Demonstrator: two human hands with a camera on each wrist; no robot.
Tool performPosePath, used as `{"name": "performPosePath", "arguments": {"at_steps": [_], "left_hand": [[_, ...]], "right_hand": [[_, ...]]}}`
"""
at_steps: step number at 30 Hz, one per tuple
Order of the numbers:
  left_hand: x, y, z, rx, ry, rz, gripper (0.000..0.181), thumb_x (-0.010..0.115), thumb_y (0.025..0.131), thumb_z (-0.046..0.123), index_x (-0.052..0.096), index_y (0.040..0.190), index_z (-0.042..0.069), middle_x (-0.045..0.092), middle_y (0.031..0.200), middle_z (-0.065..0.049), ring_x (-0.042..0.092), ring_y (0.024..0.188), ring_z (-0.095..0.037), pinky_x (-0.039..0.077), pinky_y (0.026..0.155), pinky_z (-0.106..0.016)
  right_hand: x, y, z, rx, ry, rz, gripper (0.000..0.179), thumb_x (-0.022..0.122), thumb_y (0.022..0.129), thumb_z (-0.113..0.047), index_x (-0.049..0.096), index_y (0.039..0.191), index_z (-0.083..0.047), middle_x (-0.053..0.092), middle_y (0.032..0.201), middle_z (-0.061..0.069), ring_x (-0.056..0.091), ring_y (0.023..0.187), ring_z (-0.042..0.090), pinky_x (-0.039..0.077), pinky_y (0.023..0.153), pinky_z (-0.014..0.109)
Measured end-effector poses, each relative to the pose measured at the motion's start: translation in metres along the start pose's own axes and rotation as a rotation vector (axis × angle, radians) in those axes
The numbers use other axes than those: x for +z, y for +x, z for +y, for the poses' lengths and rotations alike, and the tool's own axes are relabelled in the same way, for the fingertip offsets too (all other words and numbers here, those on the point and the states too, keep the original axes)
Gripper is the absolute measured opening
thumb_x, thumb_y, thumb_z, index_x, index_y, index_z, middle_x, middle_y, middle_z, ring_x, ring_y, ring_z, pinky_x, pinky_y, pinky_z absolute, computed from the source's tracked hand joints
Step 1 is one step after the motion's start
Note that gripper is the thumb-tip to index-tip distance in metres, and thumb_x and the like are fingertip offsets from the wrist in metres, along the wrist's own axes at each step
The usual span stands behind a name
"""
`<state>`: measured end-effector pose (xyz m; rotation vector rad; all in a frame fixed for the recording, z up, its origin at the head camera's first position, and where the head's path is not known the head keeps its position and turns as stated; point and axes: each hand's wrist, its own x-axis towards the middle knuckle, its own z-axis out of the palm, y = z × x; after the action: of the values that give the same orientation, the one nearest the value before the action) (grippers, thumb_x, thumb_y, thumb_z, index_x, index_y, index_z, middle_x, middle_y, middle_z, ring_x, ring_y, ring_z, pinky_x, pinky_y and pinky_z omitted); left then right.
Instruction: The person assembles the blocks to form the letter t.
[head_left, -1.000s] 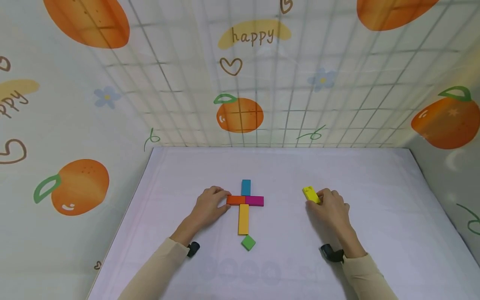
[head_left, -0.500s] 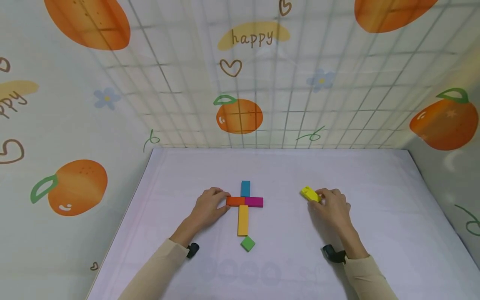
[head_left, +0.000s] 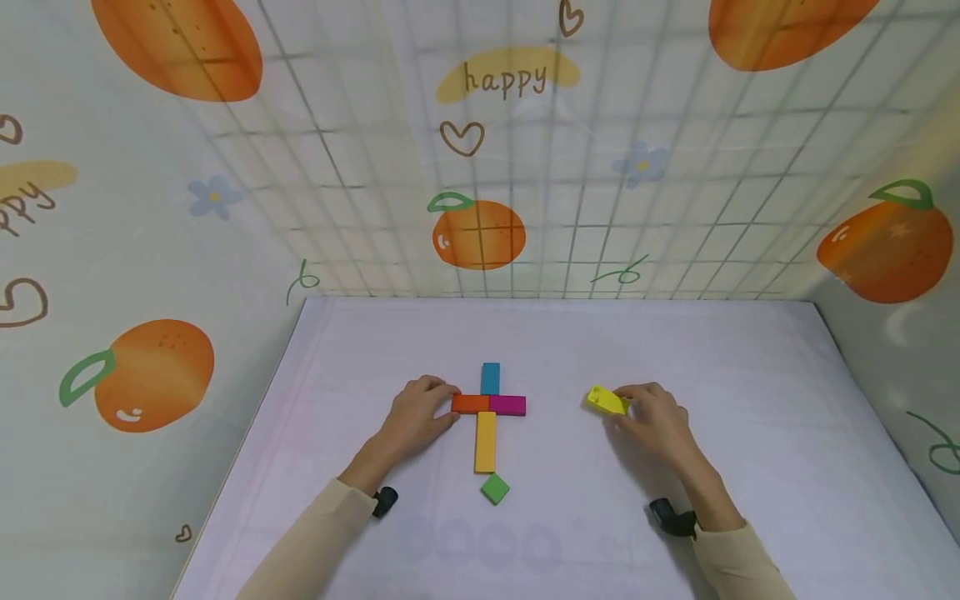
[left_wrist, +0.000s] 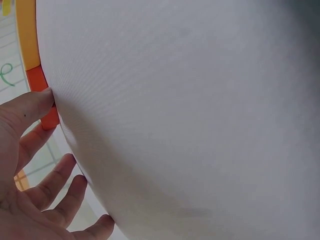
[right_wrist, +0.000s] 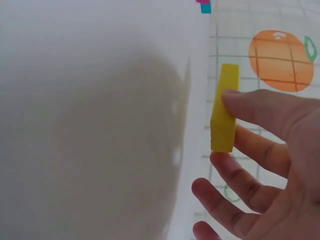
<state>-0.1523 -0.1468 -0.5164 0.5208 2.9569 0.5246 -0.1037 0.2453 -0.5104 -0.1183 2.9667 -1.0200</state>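
My right hand (head_left: pixel 656 421) pinches a bright yellow block (head_left: pixel 606 401) between thumb and fingers, to the right of the other blocks. The right wrist view shows the yellow block (right_wrist: pixel 225 107) held above the white table, thumb on its near face. My left hand (head_left: pixel 418 417) pinches the left end of an orange-red block (head_left: pixel 471 404) lying on the table. In the left wrist view, the thumb and index finger touch this orange-red block (left_wrist: pixel 37 80). Against it lies a magenta block (head_left: pixel 507 406), with a blue block (head_left: pixel 491 378) behind and an amber block (head_left: pixel 485 442) in front.
A green block (head_left: pixel 495 489) lies turned like a diamond at the amber block's near end. The white tabletop (head_left: pixel 720 358) reaches to a printed back wall (head_left: pixel 540 167) with oranges. Each wrist wears a black camera (head_left: pixel 672 518).
My right hand has moved left and slightly toward me with the yellow block, turning it to lie more sideways. The left hand and the blocks on the table stay put.
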Motion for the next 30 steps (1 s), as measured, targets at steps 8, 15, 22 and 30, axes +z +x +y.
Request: {"name": "performPosePath", "arguments": {"at_steps": [8, 15, 22, 30], "left_hand": [[0.0, 0.0, -0.002, 0.014, -0.004, 0.004, 0.037, 0.076, 0.091, 0.03, 0.068, 0.126, 0.021, 0.057, 0.129, -0.008, 0.051, 0.12, -0.03, 0.043, 0.101, -0.053], [0.001, 0.001, -0.001, 0.001, 0.006, -0.003, 0.039, 0.076, 0.09, 0.031, 0.068, 0.127, 0.021, 0.057, 0.13, -0.008, 0.05, 0.121, -0.029, 0.043, 0.102, -0.053], [0.002, 0.001, -0.002, 0.005, 0.01, 0.001, 0.039, 0.076, 0.09, 0.031, 0.068, 0.127, 0.021, 0.057, 0.13, -0.008, 0.051, 0.12, -0.029, 0.043, 0.101, -0.053], [0.003, 0.001, -0.003, 0.005, 0.011, 0.002, 0.039, 0.076, 0.091, 0.031, 0.068, 0.128, 0.022, 0.056, 0.131, -0.008, 0.051, 0.121, -0.029, 0.043, 0.102, -0.052]], "right_hand": [[0.003, -0.012, -0.012, -0.115, 0.012, 0.004, 0.037, 0.08, 0.084, -0.013, 0.069, 0.119, -0.008, 0.063, 0.115, 0.014, 0.055, 0.109, 0.039, 0.035, 0.086, 0.061], [0.012, -0.02, -0.025, -0.171, -0.011, -0.026, 0.036, 0.083, 0.082, -0.015, 0.071, 0.116, -0.015, 0.063, 0.112, 0.006, 0.057, 0.103, 0.031, 0.039, 0.084, 0.054], [0.021, -0.028, -0.035, -0.208, -0.004, -0.047, 0.035, 0.084, 0.081, -0.017, 0.072, 0.113, -0.019, 0.063, 0.111, -0.002, 0.055, 0.103, 0.025, 0.038, 0.084, 0.05], [0.033, -0.035, -0.043, -0.273, 0.008, -0.088, 0.036, 0.085, 0.08, -0.017, 0.072, 0.113, -0.023, 0.062, 0.108, -0.01, 0.054, 0.103, 0.019, 0.039, 0.086, 0.05]]}}
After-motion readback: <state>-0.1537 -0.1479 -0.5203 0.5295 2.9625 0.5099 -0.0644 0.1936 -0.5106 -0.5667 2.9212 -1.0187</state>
